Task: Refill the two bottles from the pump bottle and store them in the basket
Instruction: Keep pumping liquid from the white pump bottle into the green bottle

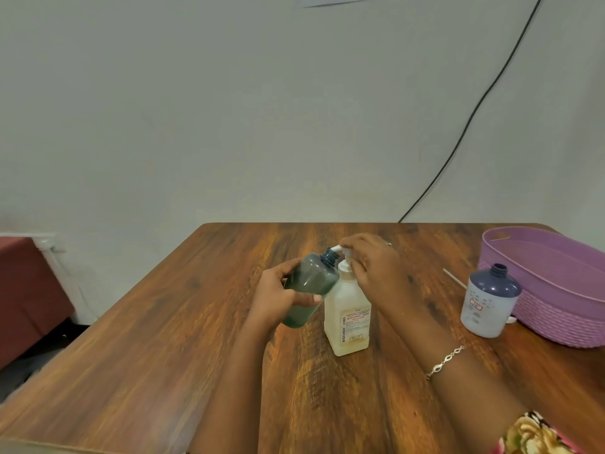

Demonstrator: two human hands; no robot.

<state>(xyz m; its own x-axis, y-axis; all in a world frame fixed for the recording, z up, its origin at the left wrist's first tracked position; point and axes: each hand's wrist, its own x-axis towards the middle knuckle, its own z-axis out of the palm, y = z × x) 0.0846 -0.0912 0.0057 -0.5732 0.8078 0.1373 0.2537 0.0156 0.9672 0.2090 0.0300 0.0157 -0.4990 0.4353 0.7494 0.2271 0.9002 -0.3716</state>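
Observation:
A white pump bottle (348, 317) with a printed label stands in the middle of the wooden table (163, 339). My left hand (281, 298) grips a translucent dark green bottle (311, 286), tilted with its open neck right under the pump's spout. My right hand (370, 265) rests on top of the pump head, fingers curled over it. A second bottle (489, 301), white with a dark blue shoulder and an open neck, stands upright to the right, beside the purple basket (556, 309).
A thin white stick (455, 278) lies on the table between the pump bottle and the basket. A black cable (474, 113) runs down the wall behind the table. A dark red piece of furniture (26, 290) stands at the far left.

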